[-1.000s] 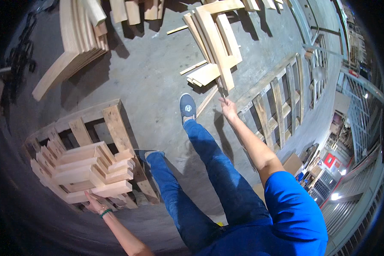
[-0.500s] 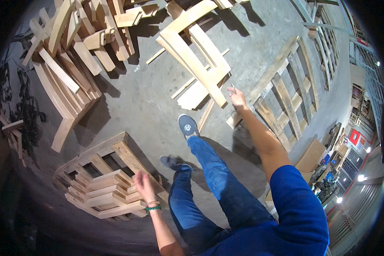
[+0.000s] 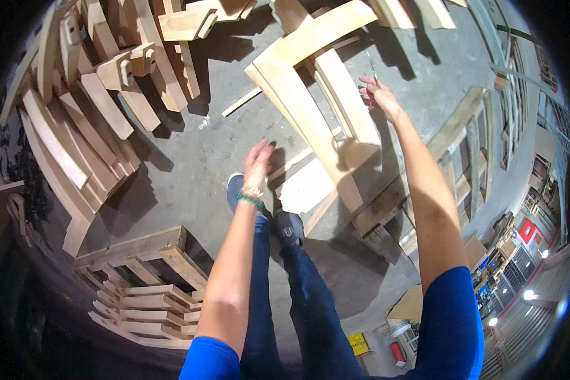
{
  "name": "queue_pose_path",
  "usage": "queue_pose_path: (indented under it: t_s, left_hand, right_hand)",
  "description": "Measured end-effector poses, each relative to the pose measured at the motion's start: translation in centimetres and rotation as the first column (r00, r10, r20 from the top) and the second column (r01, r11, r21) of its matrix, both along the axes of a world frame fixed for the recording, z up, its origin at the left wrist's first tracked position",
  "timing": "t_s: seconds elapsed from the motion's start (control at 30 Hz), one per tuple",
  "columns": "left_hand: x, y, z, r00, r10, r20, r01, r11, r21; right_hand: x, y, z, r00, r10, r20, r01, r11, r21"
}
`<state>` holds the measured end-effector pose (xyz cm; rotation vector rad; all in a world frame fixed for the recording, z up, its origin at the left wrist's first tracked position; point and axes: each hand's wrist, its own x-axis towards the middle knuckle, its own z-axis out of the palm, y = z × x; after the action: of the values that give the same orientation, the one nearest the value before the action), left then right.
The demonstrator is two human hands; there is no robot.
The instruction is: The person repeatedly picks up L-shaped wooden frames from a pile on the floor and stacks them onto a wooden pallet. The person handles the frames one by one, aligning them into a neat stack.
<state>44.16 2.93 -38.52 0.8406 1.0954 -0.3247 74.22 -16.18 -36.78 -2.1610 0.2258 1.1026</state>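
Note:
My left hand (image 3: 258, 162) is stretched forward over the grey concrete floor (image 3: 196, 152), fingers apart and holding nothing, with a green band on its wrist. It is nearest a pale board (image 3: 304, 187) lying at the foot of a stack of long curved wooden pieces (image 3: 297, 101). My right hand (image 3: 379, 96) reaches out over the far side of that stack, its fingers pinched on a thin grey stick (image 3: 370, 63) that points away from me.
A wooden pallet (image 3: 465, 142) lies on the right. A low pallet (image 3: 142, 247) with stacked wood blocks (image 3: 149, 301) sits at lower left. Many shaped wooden parts (image 3: 88, 95) lean together at upper left. A thin slat (image 3: 240, 101) lies on the floor. My dark shoes (image 3: 289, 229) stand mid-floor.
I have stepped forward toward the curved wooden pieces. My left hand left the stacked blocks at lower left and swung up in front of me. My right arm stayed stretched out.

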Motion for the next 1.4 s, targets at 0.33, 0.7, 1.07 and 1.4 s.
queue_pose_path:
  t_s: [0.33,0.7,1.07,1.4]
  left_hand:
    - [10.1,-2.8,-7.2,0.92,0.392,0.017,-0.36,0.859,-0.364]
    - [3.4,-0.6,-8.9,0.924,0.383,0.019,-0.356,0.874,-0.331]
    - [4.4,-1.2,0.8,0.89,0.395,0.228,-0.332,0.903,-0.272]
    - [-8.9,-1.8,21.1,0.851,0.472,0.23,-0.46,0.882,-0.105]
  right_hand:
    - [-0.5,0.7,-3.5,0.858,-0.223,-0.463,0.333,0.927,0.17]
    - [-6.6,2.5,-3.5,0.835,-0.139,-0.532,0.382,0.842,0.381]
    - [-7.2,-0.3,2.0,0.945,-0.254,-0.204,0.302,0.918,0.257]
    - [-20.1,0.6,21.4,0.968,-0.155,-0.195,0.218,0.906,0.363]
